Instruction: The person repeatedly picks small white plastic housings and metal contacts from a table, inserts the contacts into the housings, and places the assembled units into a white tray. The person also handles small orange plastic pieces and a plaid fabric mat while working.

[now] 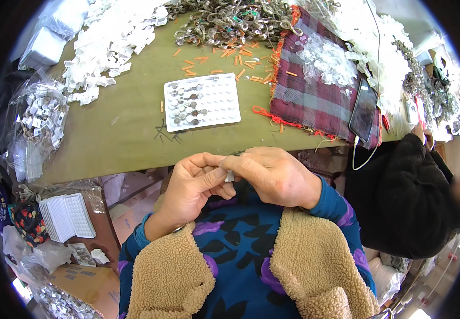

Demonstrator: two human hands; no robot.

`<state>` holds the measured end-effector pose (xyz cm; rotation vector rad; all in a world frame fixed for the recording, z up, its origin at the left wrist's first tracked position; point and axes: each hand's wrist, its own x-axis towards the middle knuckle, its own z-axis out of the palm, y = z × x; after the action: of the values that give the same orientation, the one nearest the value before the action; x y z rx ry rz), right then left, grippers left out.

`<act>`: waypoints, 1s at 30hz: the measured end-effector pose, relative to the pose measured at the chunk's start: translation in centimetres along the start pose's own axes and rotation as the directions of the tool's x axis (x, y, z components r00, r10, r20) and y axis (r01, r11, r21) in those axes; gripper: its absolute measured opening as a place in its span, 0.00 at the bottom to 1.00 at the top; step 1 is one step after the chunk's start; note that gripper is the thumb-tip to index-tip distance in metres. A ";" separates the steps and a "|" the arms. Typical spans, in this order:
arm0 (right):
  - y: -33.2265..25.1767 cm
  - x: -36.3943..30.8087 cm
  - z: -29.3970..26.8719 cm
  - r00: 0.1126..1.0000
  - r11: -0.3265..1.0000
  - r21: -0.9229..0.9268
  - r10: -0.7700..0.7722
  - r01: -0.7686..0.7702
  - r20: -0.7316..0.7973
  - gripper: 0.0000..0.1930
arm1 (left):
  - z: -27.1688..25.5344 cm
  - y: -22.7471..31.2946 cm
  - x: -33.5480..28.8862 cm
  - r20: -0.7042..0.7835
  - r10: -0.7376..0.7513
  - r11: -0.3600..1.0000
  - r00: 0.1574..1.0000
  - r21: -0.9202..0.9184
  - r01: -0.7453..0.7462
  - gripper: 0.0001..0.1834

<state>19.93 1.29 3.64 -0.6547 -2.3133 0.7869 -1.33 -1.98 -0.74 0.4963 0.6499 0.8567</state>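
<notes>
Close to my chest, just off the table's near edge, both hands meet around a small pale grey piece (229,176). My left hand (190,183) pinches it between thumb and fingers. Against it press the curled fingers of my right hand (272,173); its thumb and fingertips partly cover the piece, so its kind is unclear. Straight ahead on the table lies a white plastic tray (214,121) with rows of round hollows. Several small round metallic pieces (190,105) with pale tabs sit in its left and middle hollows.
Short orange strips (246,52) scatter behind the tray, before a heap of metal loops (235,24). White plastic pieces (99,48) pile up at left. A plaid cloth (304,101) bears clear bits and a phone (363,109) with a cable. A person's black sleeve (400,196) is at right.
</notes>
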 end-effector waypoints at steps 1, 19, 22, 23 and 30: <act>0.0 -0.2 -0.2 0.999 1.000 -0.015 -0.005 0.005 0.037 0.29 | 0.5 -0.4 -0.1 -0.038 0.032 0.993 0.999 0.113 -0.028 0.12; -1.4 3.1 3.1 0.919 0.927 0.178 0.359 -0.330 -0.164 0.05 | -0.1 1.5 -1.0 -0.148 0.147 0.986 0.978 -0.058 -0.157 0.11; -1.2 5.8 3.3 0.931 0.913 0.273 0.345 -0.304 -0.116 0.05 | -1.3 2.6 -1.3 -0.152 0.212 0.969 0.965 -0.099 -0.228 0.12; -0.8 7.0 2.9 0.949 0.917 0.283 0.310 -0.280 -0.065 0.04 | -1.9 3.2 -1.4 -0.152 0.234 0.962 0.960 -0.107 -0.251 0.13; 5.9 19.3 2.8 0.998 0.985 -0.170 0.004 0.006 0.062 0.04 | -5.4 5.9 -1.6 -0.217 0.407 0.855 0.887 -0.251 -0.454 0.12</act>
<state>6.06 16.14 5.18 -0.7121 -2.4563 0.6212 -8.97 0.76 -0.25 0.3051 0.5445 1.4110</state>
